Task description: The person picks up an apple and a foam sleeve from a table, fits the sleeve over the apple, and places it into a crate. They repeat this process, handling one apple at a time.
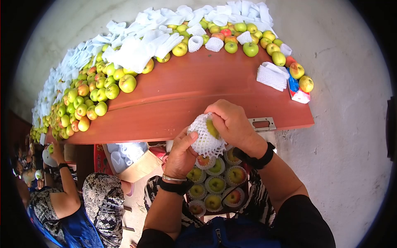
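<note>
Between my two hands is a green apple mostly covered by a white foam net sleeve. My left hand wraps the netted apple from below and the left, thumb across the net. At the upper right, the curled fingers of my right hand grip the sleeve's edge beside the bare patch of apple. Below them, on my lap, a box of netted apples holds several green and reddish fruits in rows, each in a white net; my hands cover part of it.
A reddish-brown table carries a large pile of loose apples and heaped foam nets. At its right end are flattened nets and a small blue-and-white packet. An open carton stands below; a co-worker sits left.
</note>
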Action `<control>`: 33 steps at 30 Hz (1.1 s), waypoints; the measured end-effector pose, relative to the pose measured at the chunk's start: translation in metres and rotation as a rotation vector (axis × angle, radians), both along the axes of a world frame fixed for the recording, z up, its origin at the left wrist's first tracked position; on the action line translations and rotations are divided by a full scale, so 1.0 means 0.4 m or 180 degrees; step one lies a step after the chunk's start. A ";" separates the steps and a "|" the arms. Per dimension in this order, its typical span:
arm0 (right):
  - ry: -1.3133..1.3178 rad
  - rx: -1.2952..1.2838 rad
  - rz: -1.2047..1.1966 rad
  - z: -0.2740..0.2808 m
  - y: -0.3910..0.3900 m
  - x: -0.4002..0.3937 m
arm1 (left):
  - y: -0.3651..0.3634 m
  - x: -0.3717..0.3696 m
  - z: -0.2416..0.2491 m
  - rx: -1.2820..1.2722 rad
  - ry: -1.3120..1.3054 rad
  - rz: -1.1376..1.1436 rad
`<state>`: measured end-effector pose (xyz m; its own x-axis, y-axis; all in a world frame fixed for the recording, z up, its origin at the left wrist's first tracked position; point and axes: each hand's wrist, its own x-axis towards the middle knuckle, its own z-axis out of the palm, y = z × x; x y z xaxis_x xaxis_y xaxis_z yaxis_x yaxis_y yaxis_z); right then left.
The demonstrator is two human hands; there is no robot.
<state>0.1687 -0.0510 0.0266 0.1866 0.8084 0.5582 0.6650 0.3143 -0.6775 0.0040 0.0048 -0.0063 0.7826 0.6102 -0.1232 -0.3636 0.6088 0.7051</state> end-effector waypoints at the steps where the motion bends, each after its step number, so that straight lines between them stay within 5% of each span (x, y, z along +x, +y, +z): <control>1: 0.0226 -0.0104 0.0057 0.002 -0.003 0.001 | -0.001 -0.001 0.005 0.0008 0.0004 -0.0040; 9: 0.1242 -0.0919 0.0470 0.019 -0.009 0.019 | -0.016 -0.017 0.029 0.0748 0.0449 -0.0404; 15: 0.2186 -0.1703 0.0724 0.032 -0.010 0.017 | -0.010 -0.028 0.027 0.0352 -0.0161 -0.0107; 24: 0.1565 -0.1460 0.0703 0.070 -0.043 0.047 | -0.009 -0.015 0.028 0.0172 -0.0182 0.0182; 27: 0.2446 -0.1935 0.0503 0.094 -0.050 0.049 | -0.008 -0.017 0.031 0.0283 -0.0296 0.0041; 33: 0.4507 -0.1463 0.1631 -0.008 -0.031 0.061 | -0.016 -0.015 0.029 0.0568 -0.0304 -0.0014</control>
